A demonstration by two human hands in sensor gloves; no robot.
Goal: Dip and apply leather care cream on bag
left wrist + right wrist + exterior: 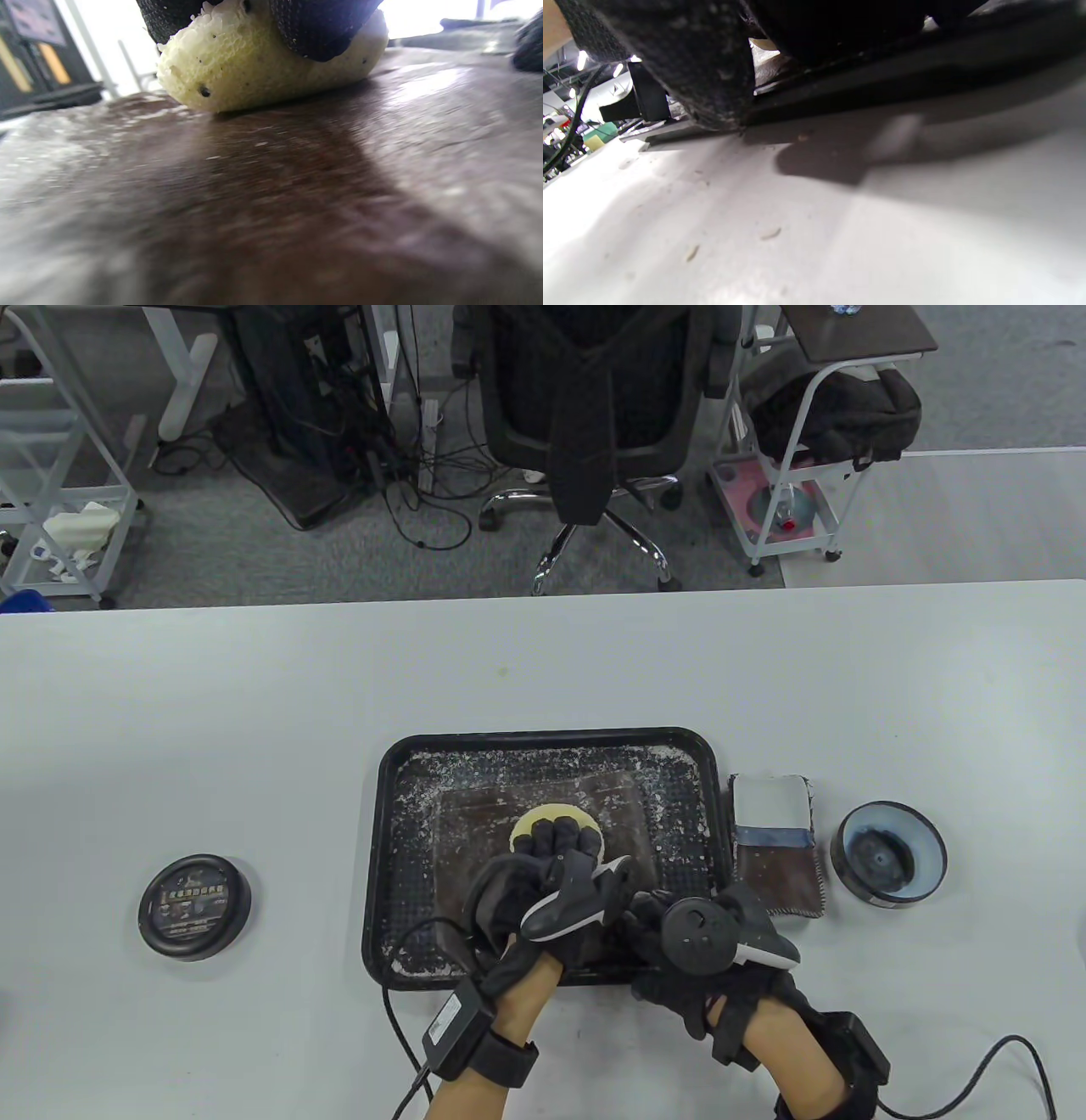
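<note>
We are keeping the brown bag point(624, 823) flat in the black tray point(386, 848); our right hand point(679, 937) is steadying its near edge, grip hidden, while left hand point(543, 882) fingers are pinching the yellow sponge point(543, 820), rubbing cream in.

Background beyond the white table point(212, 687)

An office chair point(585, 415) stands behind it; a wheeled cart point(789, 475) carries a black backpack point(840, 411).

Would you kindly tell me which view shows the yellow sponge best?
The left wrist view: the sponge fills the frame, pressed onto the brown bag. The table view shows only its top edge beyond the left hand; the right wrist view barely shows it.
</note>
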